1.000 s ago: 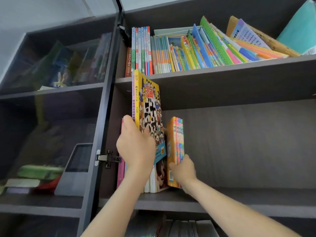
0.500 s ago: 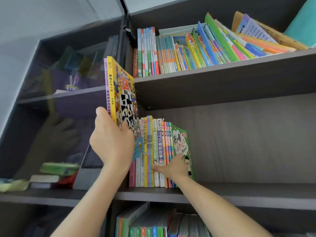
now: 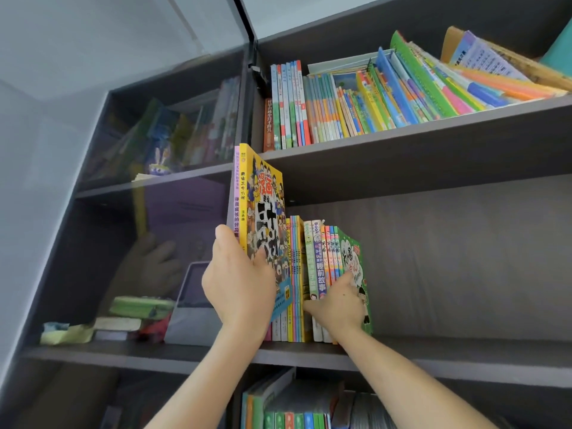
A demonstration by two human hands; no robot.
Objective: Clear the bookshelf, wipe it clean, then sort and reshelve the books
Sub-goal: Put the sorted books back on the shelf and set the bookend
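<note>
two hands on this one. the fingers [image 3: 263,257] of the left hand [image 3: 238,289] are curled over the front cover of the tall yellow comic book [image 3: 266,205] with the thumb round the spine side, so it's a proper clamp. a thin pink book [image 3: 236,193] sits flush behind it, and from this angle i can't tell if it's in the grip or just leaning along. the fingertips [image 3: 348,278] of the right hand [image 3: 337,305] lie spread and fairly flat, pressing rather than grabbing, some on the green-covered book [image 3: 353,255] at the right end of the row of slim books [image 3: 297,274] and one pointing left across the spines. the comic is at the left end of that row on the middle shelf [image 3: 464,354], its top tipped out in front of the upper shelf board [image 3: 433,156]. i'd call this seating the tall one: bottom edge in first, then swing the top under the board, since it looks like a tight fit. let the right hand brace the row, because nothing props it on the open side. both bare forearms reach up from below. the left wrist is about straight with the back of the hand toward the camera, and the right wrist is bent left.
</note>
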